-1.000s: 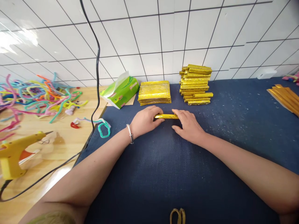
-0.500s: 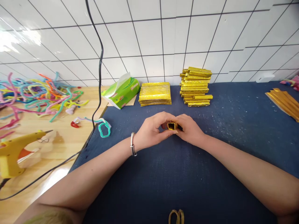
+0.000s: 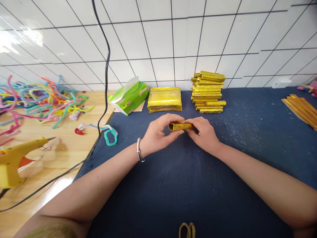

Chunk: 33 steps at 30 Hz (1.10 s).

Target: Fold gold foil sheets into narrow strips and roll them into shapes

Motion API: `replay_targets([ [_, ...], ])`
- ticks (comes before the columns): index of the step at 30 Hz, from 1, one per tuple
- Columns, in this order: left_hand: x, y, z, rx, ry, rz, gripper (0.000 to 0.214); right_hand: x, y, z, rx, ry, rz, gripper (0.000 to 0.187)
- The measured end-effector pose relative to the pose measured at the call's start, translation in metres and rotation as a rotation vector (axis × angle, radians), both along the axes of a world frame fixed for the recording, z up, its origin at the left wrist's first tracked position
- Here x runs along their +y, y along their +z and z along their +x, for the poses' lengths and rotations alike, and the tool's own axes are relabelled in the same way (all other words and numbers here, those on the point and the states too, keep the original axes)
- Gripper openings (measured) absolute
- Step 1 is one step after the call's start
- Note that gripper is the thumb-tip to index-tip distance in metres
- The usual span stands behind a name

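Observation:
A folded gold foil tube [image 3: 180,126] is held just above the dark blue cloth [image 3: 173,185] between both hands. My left hand [image 3: 158,134] pinches its left end with thumb and fingers; a silver bracelet is on that wrist. My right hand [image 3: 201,134] grips its right end. Behind them lies a flat stack of gold foil sheets [image 3: 164,98], and to its right a pile of folded gold tubes [image 3: 208,91].
A green tissue pack [image 3: 128,96] lies left of the sheets. On the wooden table are coloured pipe cleaners [image 3: 42,99], a yellow glue gun [image 3: 17,162] and a black cable [image 3: 105,66]. Gold strips [image 3: 302,107] lie far right. Rubber bands [image 3: 188,229] sit at the near edge.
The tube lay flat under both hands, was lifted and turned end-on toward me, and is now held sideways again, slightly higher.

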State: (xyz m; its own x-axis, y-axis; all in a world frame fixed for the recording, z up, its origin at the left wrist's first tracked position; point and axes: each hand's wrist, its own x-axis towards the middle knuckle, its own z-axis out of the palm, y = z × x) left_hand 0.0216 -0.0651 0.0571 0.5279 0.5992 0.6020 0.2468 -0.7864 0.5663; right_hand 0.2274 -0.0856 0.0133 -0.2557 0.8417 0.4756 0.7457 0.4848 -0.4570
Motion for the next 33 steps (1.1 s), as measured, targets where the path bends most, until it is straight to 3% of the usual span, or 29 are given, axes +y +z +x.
replay_targets([
  [3,0.016,-0.014,-0.005,-0.017,0.078,-0.070,0.032,0.004,-0.001,0.001,0.002,-0.078,0.004,0.033],
  [8,0.050,-0.048,-0.016,0.250,0.107,-0.208,0.049,0.009,-0.007,0.001,-0.070,-0.171,-0.105,0.052],
  [12,0.062,-0.062,-0.021,0.189,0.072,-0.343,0.053,0.009,-0.007,0.001,-0.072,-0.182,-0.140,0.053],
  [18,0.061,-0.061,-0.022,0.173,0.041,-0.390,0.053,0.009,-0.007,0.000,-0.087,-0.179,-0.158,0.050],
  [24,0.057,-0.054,-0.020,0.331,0.081,-0.212,0.030,0.009,-0.008,0.001,-0.125,-0.116,-0.142,0.041],
  [33,0.049,-0.050,-0.014,0.309,0.010,-0.181,0.022,0.007,-0.006,0.000,-0.156,-0.080,-0.159,0.034],
])
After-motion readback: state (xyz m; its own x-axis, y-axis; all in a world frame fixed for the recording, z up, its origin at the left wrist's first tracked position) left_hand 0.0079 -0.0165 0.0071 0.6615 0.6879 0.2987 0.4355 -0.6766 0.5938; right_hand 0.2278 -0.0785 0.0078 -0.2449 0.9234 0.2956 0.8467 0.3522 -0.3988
